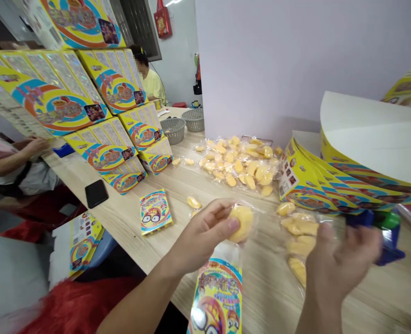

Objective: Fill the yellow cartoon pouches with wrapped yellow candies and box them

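Note:
My left hand (205, 232) pinches a round yellow wrapped piece (242, 223) between thumb and fingers, just above a colourful printed bag (217, 297) at the near table edge. My right hand (342, 262) is blurred by motion, its fingers curled near a strip of yellow wrapped pieces (299, 246) in clear plastic; whether it grips the strip is unclear. A blue and green tool (382, 227) lies just beyond the right hand.
A pile of yellow wrapped pieces (240, 164) lies mid-table. Stacked flat cartons (316, 185) and an open white box (375, 134) stand right, leaning colourful boxes (104, 120) left. A black phone (96, 193), small card box (155, 212), two baskets (182, 125). Other people sit far left and behind.

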Available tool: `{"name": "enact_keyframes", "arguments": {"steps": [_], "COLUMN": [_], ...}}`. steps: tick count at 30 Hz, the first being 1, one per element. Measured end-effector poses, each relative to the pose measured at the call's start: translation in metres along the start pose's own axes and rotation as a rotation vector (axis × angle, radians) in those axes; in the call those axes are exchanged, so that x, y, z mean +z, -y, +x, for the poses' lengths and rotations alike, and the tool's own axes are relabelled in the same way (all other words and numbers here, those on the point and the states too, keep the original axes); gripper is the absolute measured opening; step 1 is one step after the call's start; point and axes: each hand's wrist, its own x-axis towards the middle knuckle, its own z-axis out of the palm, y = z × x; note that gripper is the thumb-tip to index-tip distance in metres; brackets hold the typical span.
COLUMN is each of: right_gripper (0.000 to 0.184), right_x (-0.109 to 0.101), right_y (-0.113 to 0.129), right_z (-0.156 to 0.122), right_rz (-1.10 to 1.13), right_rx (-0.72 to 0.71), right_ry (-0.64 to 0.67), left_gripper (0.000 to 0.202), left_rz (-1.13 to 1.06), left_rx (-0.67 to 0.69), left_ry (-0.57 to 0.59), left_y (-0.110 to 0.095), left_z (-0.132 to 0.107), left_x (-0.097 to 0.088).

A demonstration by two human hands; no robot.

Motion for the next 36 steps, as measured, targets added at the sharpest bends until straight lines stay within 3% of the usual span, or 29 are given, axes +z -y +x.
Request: {"name": "enact_keyframes", "arguments": {"steps": [2,4,6,8,11,15,20,24,28,31,34,36], "right_gripper": [0.045,0.049,0.054,0.044,0.024,0.028,0.023,0.022,0.025,0.032,0.035,0.042], "right_x": [0.015,0.031,0.043,0.051,0.055,0.054,0.05,0.046,0.048,0.056,0.061,0.058], "right_y": [0.009,0.015,0.016,0.016,0.016,0.022,0.029,0.03,0.031,0.027,0.017,0.007], "right_z": [-0.028,-0.055,-0.076,-0.087,-0.085,-0.074,-0.077,-0.085,-0.085,-0.079,-0.075,-0.074], "right_rz": [-0.137,-0.22,-0.265,-0.264,-0.127,-0.07,-0.1,-0.087,0.02,0.106,-0.029,-0.249], "right_rx": [-0.12,-0.052,0.041,0.111,0.169,0.069,0.075,0.066,0.116,0.176,0.167,0.051], "right_ry": [0.362,0.727,0.941,1.022,1.027,0.924,0.917,0.933,0.939,0.924,0.921,0.887], "left_gripper": [0.019,0.016,0.01,0.008,0.023,0.025,0.027,0.031,0.027,0.028,0.039,0.049], "left_rz": [0.039,0.183,0.395,0.564,0.615,0.537,0.547,0.569,0.559,0.556,0.53,0.493], "left_rx": [0.02,0.071,0.175,0.278,0.374,0.302,0.141,0.101,0.079,0.061,0.028,-0.062], "left_ry": [-0.064,-0.165,-0.271,-0.341,-0.431,-0.52,-0.416,-0.384,-0.335,-0.234,-0.111,-0.065], "left_y": [0.003,0.005,0.005,0.003,-0.002,-0.001,0.011,0.016,0.017,0.017,0.021,0.028], "left_z": [0.001,0.001,0.0,-0.001,-0.002,-0.003,-0.006,-0.007,-0.005,-0.006,-0.008,-0.002], "left_x": [0.004,0.009,0.011,0.009,-0.002,-0.022,-0.033,-0.035,-0.032,-0.02,-0.003,0.0]}}
